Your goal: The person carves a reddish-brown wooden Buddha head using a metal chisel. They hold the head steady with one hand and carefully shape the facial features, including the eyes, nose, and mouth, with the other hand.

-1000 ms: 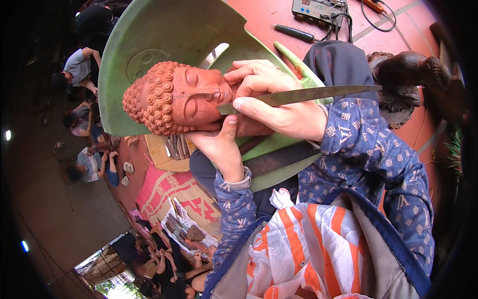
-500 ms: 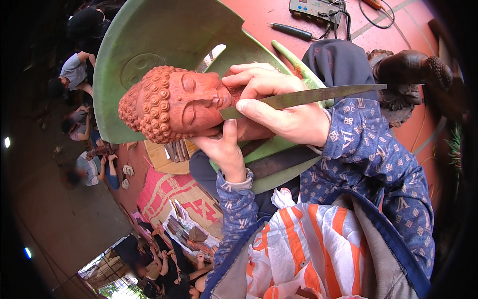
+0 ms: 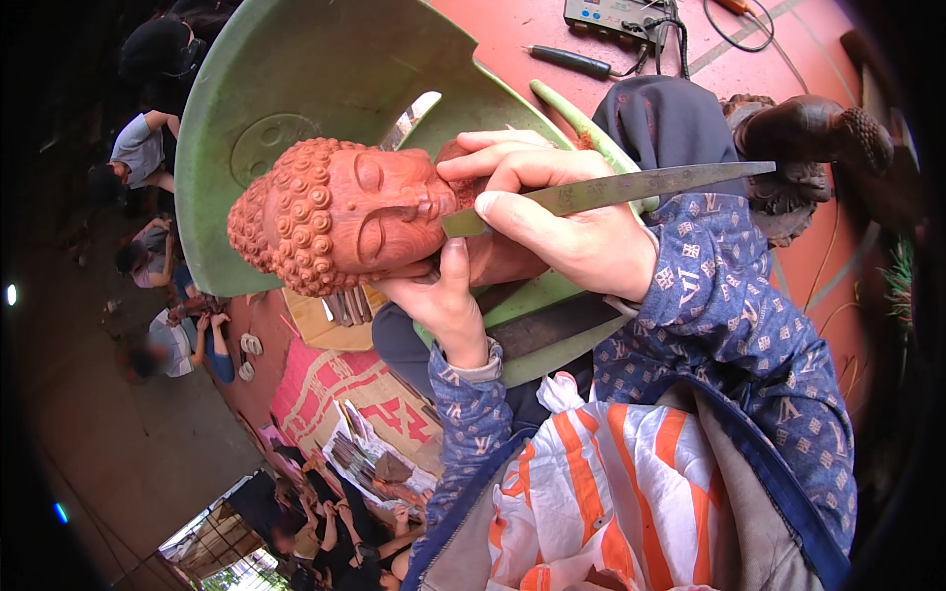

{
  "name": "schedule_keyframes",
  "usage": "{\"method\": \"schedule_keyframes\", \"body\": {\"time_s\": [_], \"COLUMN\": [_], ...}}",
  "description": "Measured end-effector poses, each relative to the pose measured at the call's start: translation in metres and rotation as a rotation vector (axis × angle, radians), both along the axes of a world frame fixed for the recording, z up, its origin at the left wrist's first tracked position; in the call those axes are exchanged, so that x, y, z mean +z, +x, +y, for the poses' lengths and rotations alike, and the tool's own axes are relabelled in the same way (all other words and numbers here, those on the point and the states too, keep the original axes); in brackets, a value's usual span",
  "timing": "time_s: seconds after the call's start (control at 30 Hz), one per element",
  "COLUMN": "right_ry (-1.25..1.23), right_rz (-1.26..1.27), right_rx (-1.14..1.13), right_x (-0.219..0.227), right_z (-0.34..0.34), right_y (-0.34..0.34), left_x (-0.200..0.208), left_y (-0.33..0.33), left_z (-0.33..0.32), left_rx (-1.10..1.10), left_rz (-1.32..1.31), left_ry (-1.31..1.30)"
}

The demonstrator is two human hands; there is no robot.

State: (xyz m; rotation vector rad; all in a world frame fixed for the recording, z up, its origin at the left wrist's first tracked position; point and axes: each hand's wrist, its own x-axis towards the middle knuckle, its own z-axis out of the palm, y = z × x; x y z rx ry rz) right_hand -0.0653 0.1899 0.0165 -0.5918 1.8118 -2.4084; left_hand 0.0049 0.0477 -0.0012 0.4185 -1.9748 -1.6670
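Observation:
A reddish carved wooden Buddha head (image 3: 389, 212) with rows of round curls lies on its side, crown to the left. My left hand (image 3: 443, 305) cups it from below at the cheek and jaw, thumb up against the end of a flat metal file (image 3: 631, 187). In my right hand (image 3: 562, 207), the file is pinched between thumb and fingers. Its broad end meets the carving near the chin, and its narrow end points right. My right fingertips rest by the mouth and chin. The neck is partly hidden behind my hands.
A green plastic chair (image 3: 227, 197) lies under and behind the carving. A control box (image 3: 621, 15) and a black pen-like tool (image 3: 572, 61) sit on the red floor. Dark wooden carvings (image 3: 798, 138) stand at right, tools on a mat (image 3: 365, 389) at left. Several people work further left.
The file and my right hand have slid slightly right, away from the mouth. The carved head sits a little lower and further left in view. Both grips stay the same.

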Motion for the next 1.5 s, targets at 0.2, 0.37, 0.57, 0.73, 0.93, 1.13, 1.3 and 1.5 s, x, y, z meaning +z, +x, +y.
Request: {"method": "schedule_keyframes", "body": {"time_s": [0.2, 0.37, 0.57, 0.73, 0.93, 1.13, 1.3, 1.5], "right_ry": [0.075, 0.051, 0.019, 0.017, 0.091, 0.073, 0.056, 0.135], "right_rz": [-0.027, -0.079, -0.256, -0.246, -0.2, -0.198, -0.242, -0.181], "right_rx": [-0.036, -0.013, -0.028, -0.018, -0.06, -0.052, -0.037, -0.031], "right_x": [0.009, 0.008, 0.011, 0.013, 0.017, 0.014, 0.018, 0.02], "right_z": [0.015, 0.013, 0.01, 0.008, 0.006, 0.008, 0.007, 0.009], "right_y": [0.0, 0.007, 0.016, 0.013, 0.012, 0.012, 0.012, 0.008], "left_x": [0.014, 0.015, 0.019, 0.021, 0.027, 0.026, 0.027, 0.027], "left_y": [0.003, 0.004, 0.0, -0.003, -0.007, -0.005, -0.007, -0.008], "left_z": [0.01, 0.016, 0.026, 0.026, 0.026, 0.026, 0.026, 0.026], "left_rx": [-0.064, -0.066, -0.052, -0.043, -0.058, -0.057, -0.061, -0.055], "left_rz": [0.053, 0.065, 0.048, 0.05, 0.042, -0.01, 0.032, 0.021], "left_ry": [0.15, 0.058, 0.072, 0.093, 0.16, 0.11, 0.149, 0.142]}}
